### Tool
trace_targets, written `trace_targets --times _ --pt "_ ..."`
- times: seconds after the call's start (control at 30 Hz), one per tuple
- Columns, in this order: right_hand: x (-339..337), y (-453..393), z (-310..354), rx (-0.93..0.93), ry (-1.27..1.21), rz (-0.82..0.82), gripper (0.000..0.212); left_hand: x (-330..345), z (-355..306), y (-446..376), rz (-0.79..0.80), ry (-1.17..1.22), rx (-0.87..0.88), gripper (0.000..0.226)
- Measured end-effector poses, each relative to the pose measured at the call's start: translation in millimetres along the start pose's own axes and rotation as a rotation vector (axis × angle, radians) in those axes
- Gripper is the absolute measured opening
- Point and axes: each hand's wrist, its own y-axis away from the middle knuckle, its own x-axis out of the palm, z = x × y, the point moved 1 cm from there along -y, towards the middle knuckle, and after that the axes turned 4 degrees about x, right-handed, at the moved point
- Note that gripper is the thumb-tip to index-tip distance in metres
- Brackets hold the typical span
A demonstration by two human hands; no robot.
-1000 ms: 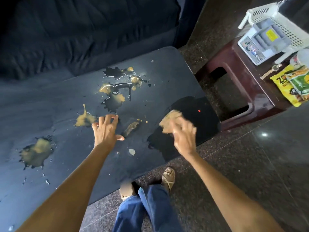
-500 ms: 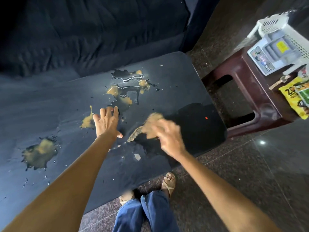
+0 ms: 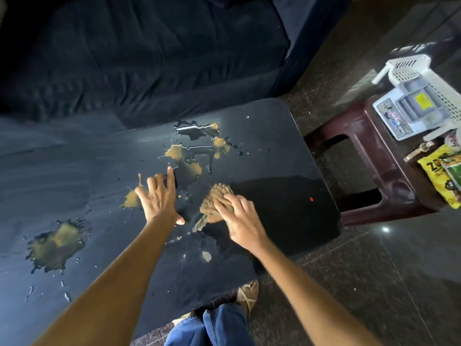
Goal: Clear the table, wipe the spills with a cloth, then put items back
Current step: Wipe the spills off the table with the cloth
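Brown cloth (image 3: 215,205) flat on black table (image 3: 287,146), right of centre, pinned under right hand (image 3: 240,221). Fingers (image 3: 225,202) straight, pressing down on cloth's near half; far edge pokes out beyond fingertips. Left hand (image 3: 159,198) just beside, fingers spread, palm flat on tabletop. Tan spills (image 3: 192,151) beyond both hands, another puddle (image 3: 56,245) far left. Maroon stool (image 3: 369,156) right of table.

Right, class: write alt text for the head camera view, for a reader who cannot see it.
A person's right hand presses a brown cloth onto a dark table, while the left hand rests flat beside it. Tan spills dot the tabletop. A maroon stool holding a white basket stands to the right.
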Motion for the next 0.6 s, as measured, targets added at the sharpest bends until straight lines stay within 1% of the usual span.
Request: trace_targets --times 0.03,0.07,0.1,0.13,0.2,0.23,0.27,0.3,0.33,0.37,0.4,0.47,0.5,0.53,0.57,0.6 --pt "-6 -3 -23 -0.094 0.007 0.031 0.051 -1 0 -2 -0.002 -0.013 -0.002 0.143" --pt "-13 -6 -49 -0.088 0.029 0.049 0.046 -3 1 -3 -0.002 -0.015 0.001 0.143" --pt "-17 -7 -72 0.023 0.061 0.053 0.046 -3 2 -4 0.005 -0.012 0.009 0.144" --pt "-20 -9 -91 0.235 0.081 0.019 0.047 -4 3 -5 0.011 -0.012 0.014 0.144" --pt "-24 -16 -111 0.773 0.054 -0.129 0.051 -4 2 -5 0.01 -0.023 0.013 0.146" --pt "-24 -26 -107 1.028 0.033 -0.176 0.053 -4 1 -6 0.014 -0.026 0.007 0.147" --pt "-23 -39 -94 1.241 -0.004 -0.197 0.055 -3 1 -7 0.022 -0.022 0.002 0.147" --pt "-21 -53 -75 1.368 -0.059 -0.193 0.056 -3 1 -7 0.03 -0.015 -0.003 0.148" --pt "-17 -66 -52 1.384 -0.108 -0.19 0.057 -3 2 -7 0.036 -0.007 -0.007 0.148" --pt "-12 -73 -27 1.279 -0.131 -0.209 0.059 -3 3 -7 0.041 0.003 -0.012 0.149" --pt "-5 -73 -3 1.082 -0.128 -0.215 0.062 -4 3 -7 0.045 0.011 -0.014 0.149" --pt "8 -52 33 0.576 -0.059 -0.073 0.069 -4 5 -8 0.056 0.025 -0.016 0.149" --pt "10 -41 30 0.333 -0.038 -0.034 0.069 -4 7 -8 0.059 0.038 -0.017 0.149" --pt "8 -37 12 0.138 -0.049 -0.021 0.066 -4 8 -9 0.059 0.049 -0.019 0.149" --pt "-3 -36 -8 0.023 -0.055 -0.016 0.062 -5 9 -9 0.059 0.056 -0.018 0.149" --pt "-11 -34 -31 -0.014 -0.048 -0.017 0.058 -5 10 -10 0.062 0.064 -0.016 0.149"
